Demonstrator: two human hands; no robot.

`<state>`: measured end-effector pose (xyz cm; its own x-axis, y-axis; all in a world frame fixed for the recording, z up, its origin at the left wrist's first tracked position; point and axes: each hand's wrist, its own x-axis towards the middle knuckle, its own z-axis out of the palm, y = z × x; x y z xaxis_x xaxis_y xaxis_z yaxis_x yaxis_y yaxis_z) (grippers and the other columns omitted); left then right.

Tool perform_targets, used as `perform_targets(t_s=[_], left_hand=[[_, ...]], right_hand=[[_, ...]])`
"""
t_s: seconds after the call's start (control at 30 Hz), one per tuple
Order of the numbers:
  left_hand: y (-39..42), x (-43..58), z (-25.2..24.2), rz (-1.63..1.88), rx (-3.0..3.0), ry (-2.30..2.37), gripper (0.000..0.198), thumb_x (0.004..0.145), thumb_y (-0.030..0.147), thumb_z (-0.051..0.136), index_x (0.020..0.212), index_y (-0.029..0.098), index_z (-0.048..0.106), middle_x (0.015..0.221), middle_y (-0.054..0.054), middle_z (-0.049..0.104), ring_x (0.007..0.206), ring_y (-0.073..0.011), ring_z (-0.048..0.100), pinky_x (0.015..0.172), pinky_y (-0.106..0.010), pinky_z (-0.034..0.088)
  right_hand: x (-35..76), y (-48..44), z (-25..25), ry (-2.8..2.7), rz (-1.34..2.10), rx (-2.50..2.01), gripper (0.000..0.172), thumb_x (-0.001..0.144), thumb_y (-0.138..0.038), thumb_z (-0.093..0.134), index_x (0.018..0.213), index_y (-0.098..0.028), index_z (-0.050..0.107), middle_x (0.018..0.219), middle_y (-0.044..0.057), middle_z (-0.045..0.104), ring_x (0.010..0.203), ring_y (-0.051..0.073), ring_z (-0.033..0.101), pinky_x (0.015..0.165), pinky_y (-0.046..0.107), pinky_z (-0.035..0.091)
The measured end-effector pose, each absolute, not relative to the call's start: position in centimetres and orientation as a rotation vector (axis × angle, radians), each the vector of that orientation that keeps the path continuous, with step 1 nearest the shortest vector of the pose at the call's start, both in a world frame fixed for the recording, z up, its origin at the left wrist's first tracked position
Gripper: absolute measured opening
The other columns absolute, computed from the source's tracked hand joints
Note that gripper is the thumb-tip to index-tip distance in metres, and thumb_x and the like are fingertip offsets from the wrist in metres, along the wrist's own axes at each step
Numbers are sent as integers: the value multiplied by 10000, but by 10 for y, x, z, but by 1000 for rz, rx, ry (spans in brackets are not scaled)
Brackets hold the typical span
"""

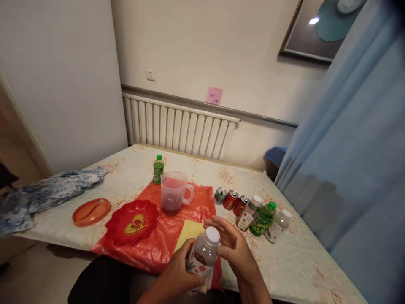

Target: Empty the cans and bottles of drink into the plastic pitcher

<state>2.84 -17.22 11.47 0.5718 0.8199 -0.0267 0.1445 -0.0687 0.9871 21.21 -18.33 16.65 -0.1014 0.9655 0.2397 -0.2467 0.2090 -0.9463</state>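
Note:
My left hand (180, 270) is wrapped round a clear plastic bottle (202, 257) with a white cap and a printed label, held upright near the table's front edge. Just right of its neck is my right hand (234, 249), fingers apart and curved, with the thumb close to the bottle; whether it touches I cannot tell. Behind the bottle lies a yellow sheet (189, 232) on a red plastic sheet (152, 257). On that red sheet stands a translucent measuring jug (172, 196) with dark liquid inside. To its left sits a red scalloped plate (136, 221).
Right of the jug, a row holds a dark green can (220, 196), two red cans, a labelled bottle (248, 215), a green bottle (262, 219) and a clear bottle (278, 226). Another green bottle (158, 169) stands behind the jug. An orange lid (91, 212) lies left, near blue-white cloth (57, 190).

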Motion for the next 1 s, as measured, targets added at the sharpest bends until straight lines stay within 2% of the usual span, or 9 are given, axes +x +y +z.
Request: perform_targets(t_s=[0.13,0.27,0.37,0.5,0.6,0.8,1.0], left_hand=[[-174,29,116,726,1531,844,672,593,182,686,1234,219,489,1073,-15,631,923,-197,580,801,-284,471],[-176,27,119,718,1529,846,661,581,170,681,1216,217,503,1039,-4,636,909,-197,580,789,-284,470],[-177,26,120,746,1513,820,642,575,142,672,1191,222,512,1044,4,633,928,-198,580,805,-285,467],[-178,26,118,784,1483,790,635,557,93,676,1159,218,515,1030,11,631,908,-186,584,786,-266,467],[-178,26,116,786,1467,781,634,560,86,680,1158,215,515,1026,10,633,886,-177,583,772,-259,467],[-176,25,116,776,1486,787,632,561,82,675,1159,218,521,1032,12,641,894,-183,572,806,-274,463],[-175,27,110,778,1490,798,680,577,136,715,1216,226,502,1071,-3,641,911,-192,577,822,-286,462]], right_hand=[[208,-183,161,-1173,1196,-854,678,565,-456,874,1160,-223,648,1097,124,720,1030,293,666,912,434,514],[208,-185,162,-1205,1202,-807,808,509,-513,888,1219,-238,619,1236,134,659,1133,298,619,985,436,469],[210,-186,163,-1237,1259,-786,856,526,-575,856,1267,-247,579,1310,141,614,1197,305,581,1020,453,439],[209,-185,160,-1220,1267,-850,733,568,-522,853,1196,-231,613,1143,125,705,1075,294,648,932,430,495],[207,-183,156,-1187,1253,-855,686,549,-463,880,1150,-235,641,1105,104,717,1039,278,655,913,405,500],[210,-182,154,-1149,1308,-772,825,482,-473,912,1220,-244,625,1261,111,647,1137,288,602,966,397,464],[209,-179,148,-1115,1308,-795,644,551,-368,904,1139,-251,672,1084,64,725,1004,228,652,860,308,487]])
